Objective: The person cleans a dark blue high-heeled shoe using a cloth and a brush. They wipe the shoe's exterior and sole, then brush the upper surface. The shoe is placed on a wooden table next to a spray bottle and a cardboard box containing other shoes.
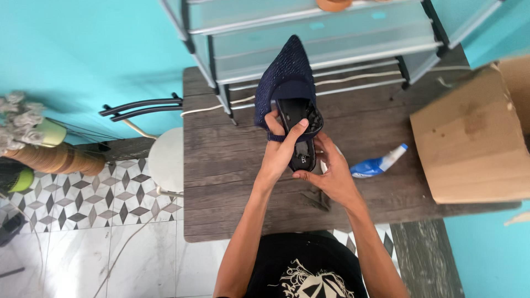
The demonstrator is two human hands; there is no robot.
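Up close, a dark-blue textured pointed shoe (pixel 287 83), black insole upward, fingers of both hands (pixel 281 152) closed around it.

Navy pointed-toe textured shoe (pixel 287 83): held aloft above tabletop (pixel 221 165), toe pointing away, black insole facing up.

The shoe (pixel 288 94) is held above the tabletop (pixel 221 182) centre, between both hands. A rack (pixel 320 49) stands at the far edge. A bottle (pixel 378 164) lies right of the hands; a cardboard box (pixel 469 138) sits farther right. A stool (pixel 165 157) stands left of the tabletop.
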